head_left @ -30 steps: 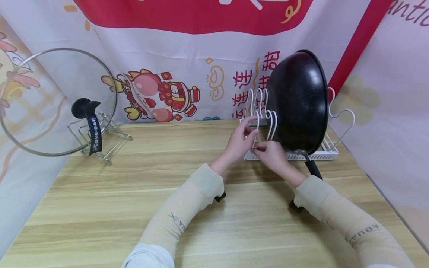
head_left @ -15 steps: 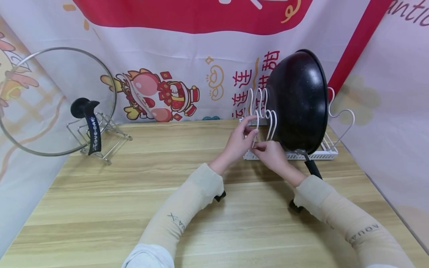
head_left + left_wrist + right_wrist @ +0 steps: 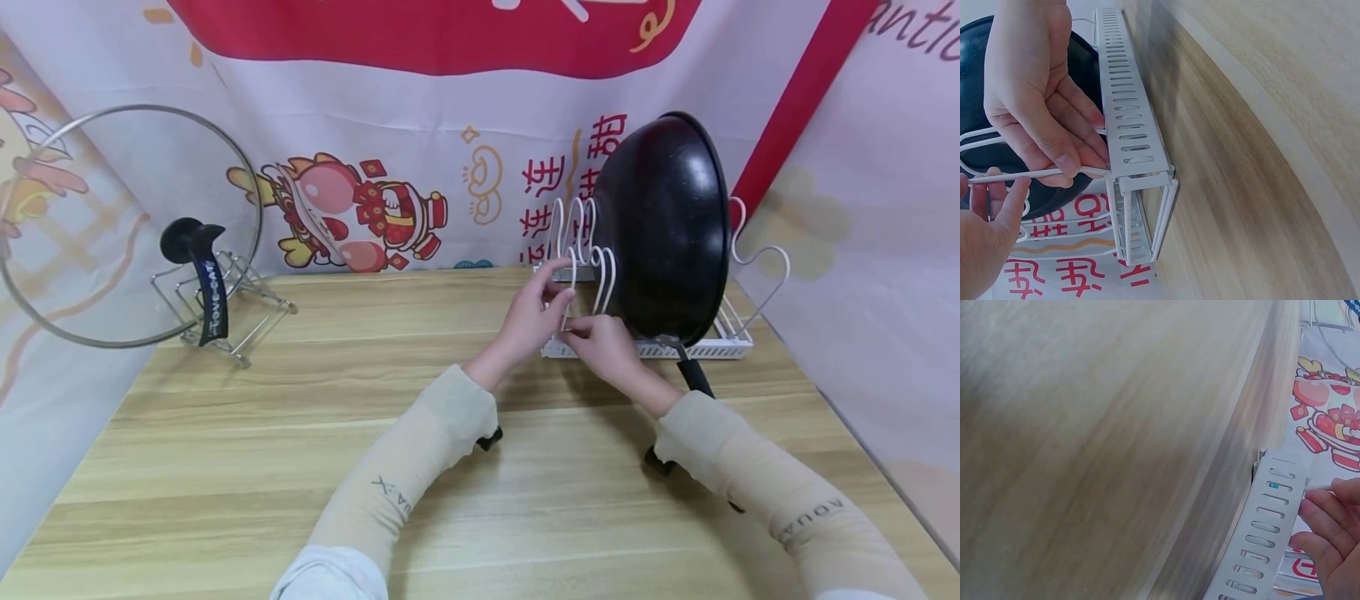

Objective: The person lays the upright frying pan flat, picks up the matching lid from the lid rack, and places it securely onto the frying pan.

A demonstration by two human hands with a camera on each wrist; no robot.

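A white wire divider [image 3: 571,287] stands at the left end of a white rack with a slotted rail [image 3: 701,350]. My left hand [image 3: 527,323] pinches the upper part of this wire between thumb and fingers. Lower down, close to the rail, the right hand [image 3: 611,352] grips the same wire; the left wrist view shows its thumb [image 3: 1067,164] against it. The wire's foot meets the rail's end [image 3: 1141,164]. A black wok [image 3: 660,233] sits on its side in the rack, its handle [image 3: 697,377] pointing toward me, right of both hands.
At the left, a glass lid [image 3: 135,225] with a black handle [image 3: 212,292] leans upright in a metal wire stand [image 3: 255,300]. Several more white wire loops [image 3: 606,279] rise between my hands and the wok. A printed cloth [image 3: 480,108] hangs behind the wooden table [image 3: 300,467].
The rack, the wok and both hands have shifted very slightly to the left. Both hands keep their hold on the wire divider.
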